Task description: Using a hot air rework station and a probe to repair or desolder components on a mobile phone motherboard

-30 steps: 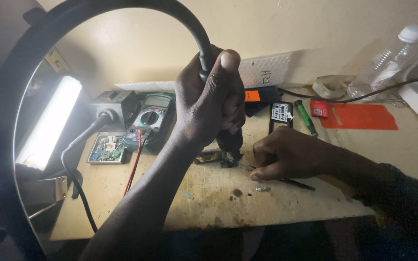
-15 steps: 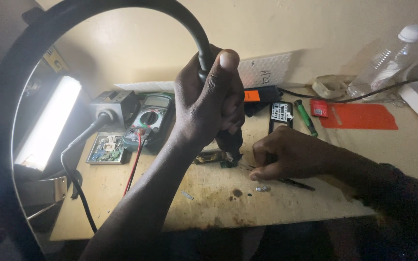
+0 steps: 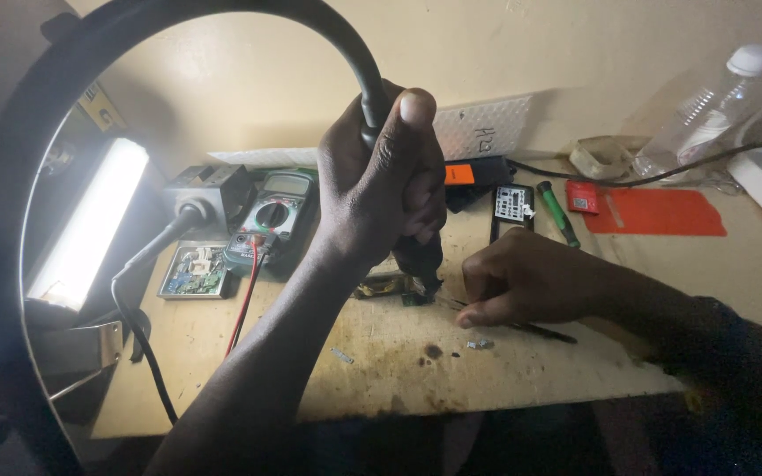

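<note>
My left hand (image 3: 381, 189) is wrapped around the black handle of a hot-air tool (image 3: 421, 256), thumb up, with a thick black hose (image 3: 222, 13) arching off it to the left. The nozzle points down at a small circuit board (image 3: 385, 284) on the wooden bench. My right hand (image 3: 522, 282) rests on the bench just right of the board, pinching thin tweezers (image 3: 509, 324) whose tip reaches toward the board. The board is partly hidden by my left hand and the tool.
A green multimeter (image 3: 273, 216) with a red lead (image 3: 244, 300), a grey box (image 3: 213, 194) and another circuit board (image 3: 194, 273) lie to the left. A bright lamp (image 3: 90, 220) shines at far left. A phone (image 3: 511, 207), green screwdriver (image 3: 557, 213), red sheet (image 3: 663, 213) and plastic bottle (image 3: 707, 110) sit behind.
</note>
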